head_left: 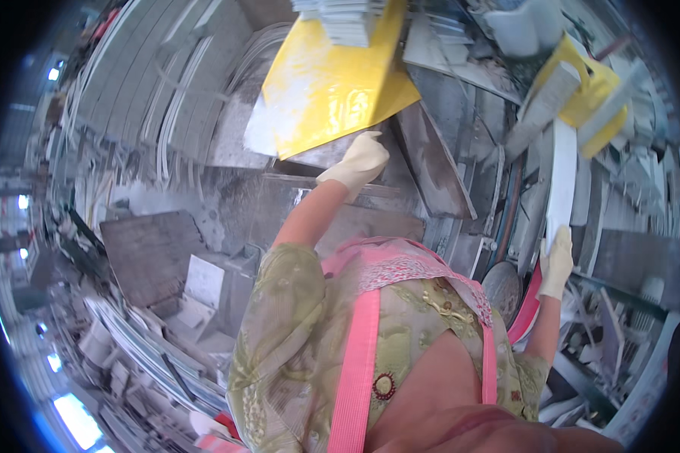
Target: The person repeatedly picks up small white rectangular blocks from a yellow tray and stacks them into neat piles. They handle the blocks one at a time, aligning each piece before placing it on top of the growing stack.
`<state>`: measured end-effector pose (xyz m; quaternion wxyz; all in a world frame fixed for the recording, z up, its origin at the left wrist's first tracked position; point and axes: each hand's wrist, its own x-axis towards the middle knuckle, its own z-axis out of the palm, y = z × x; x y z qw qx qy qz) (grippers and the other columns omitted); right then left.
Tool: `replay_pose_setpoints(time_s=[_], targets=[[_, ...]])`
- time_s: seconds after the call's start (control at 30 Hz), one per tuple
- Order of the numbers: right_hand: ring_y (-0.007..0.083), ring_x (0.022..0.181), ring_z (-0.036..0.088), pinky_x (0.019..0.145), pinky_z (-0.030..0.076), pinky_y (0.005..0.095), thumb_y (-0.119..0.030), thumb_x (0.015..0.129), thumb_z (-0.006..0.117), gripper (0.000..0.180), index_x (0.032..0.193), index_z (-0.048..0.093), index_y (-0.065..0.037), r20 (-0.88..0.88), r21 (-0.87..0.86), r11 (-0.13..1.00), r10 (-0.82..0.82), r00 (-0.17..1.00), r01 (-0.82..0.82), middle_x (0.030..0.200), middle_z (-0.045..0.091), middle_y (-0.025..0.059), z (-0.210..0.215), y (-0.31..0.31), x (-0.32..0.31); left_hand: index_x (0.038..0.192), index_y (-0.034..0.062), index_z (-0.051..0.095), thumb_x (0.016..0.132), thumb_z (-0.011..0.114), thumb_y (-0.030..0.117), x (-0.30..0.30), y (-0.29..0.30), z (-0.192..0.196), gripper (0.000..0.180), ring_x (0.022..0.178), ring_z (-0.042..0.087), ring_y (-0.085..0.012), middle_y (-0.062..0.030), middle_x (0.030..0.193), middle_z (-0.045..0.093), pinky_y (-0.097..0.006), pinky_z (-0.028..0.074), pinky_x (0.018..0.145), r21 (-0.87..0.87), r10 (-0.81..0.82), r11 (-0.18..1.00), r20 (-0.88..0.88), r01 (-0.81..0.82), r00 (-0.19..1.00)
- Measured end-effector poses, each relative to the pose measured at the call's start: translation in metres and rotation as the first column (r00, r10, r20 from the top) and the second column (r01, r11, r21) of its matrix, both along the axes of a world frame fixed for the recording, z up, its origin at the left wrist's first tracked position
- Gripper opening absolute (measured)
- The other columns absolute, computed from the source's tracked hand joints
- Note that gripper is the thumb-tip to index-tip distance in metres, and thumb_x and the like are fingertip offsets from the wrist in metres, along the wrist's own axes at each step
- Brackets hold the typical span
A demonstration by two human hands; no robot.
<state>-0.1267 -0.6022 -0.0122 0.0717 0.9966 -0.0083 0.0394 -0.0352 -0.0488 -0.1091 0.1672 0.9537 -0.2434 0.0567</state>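
Note:
My left hand (359, 162), in a cream rubber glove, is just below the lower edge of a yellow plastic sheet (325, 94). Its fingers look loosely curled, one of them sticking out to the right, and no object shows in it. On the right, my right hand (557, 264), gloved alike, is closed around the near end of a long white strip (564, 177). That strip runs away from me toward some yellow plastic (593, 87). A stack of white pieces (347, 21) lies on the far part of the yellow sheet.
Long grey-white boards (136, 75) stand stacked at the far left. A brown panel (155, 253) leans at the left, near a small white plate (204, 281). A dark slanted board (434, 162) lies right of my left hand. Offcuts clutter the right side, below a white container (525, 29).

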Motion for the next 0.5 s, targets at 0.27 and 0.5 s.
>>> replay_pose_setpoints(time_s=[0.27,0.5], targets=[[0.0176,0.074,0.064,0.066,0.05,0.0358,-0.04,0.094,0.065,0.047,0.099,0.071,0.006,-0.14,0.717,0.677,-0.096,0.986,0.167,0.078,0.069,0.0103,0.057,0.057,0.094,0.058,0.0163,0.059,0.065,0.064,0.02,-0.009,-0.003,0.039,0.009,0.056,0.059,-0.0261,-0.0077,0.059,0.058,-0.038,0.052,0.079,-0.03,-0.085,0.995,0.178,0.092,0.98],[0.0132,0.08,0.058,0.073,0.046,0.0326,-0.038,0.1,0.055,0.045,0.103,0.067,0.005,0.019,0.995,0.087,0.338,0.941,-0.052,0.088,0.067,0.0073,0.041,0.35,0.13,0.114,0.0032,0.069,0.093,0.06,0.029,-0.033,0.03,0.093,0.035,0.104,0.065,-0.0358,-0.0176,0.105,0.071,-0.043,0.05,0.093,-0.572,0.435,0.668,-0.22,-0.477,0.873]])
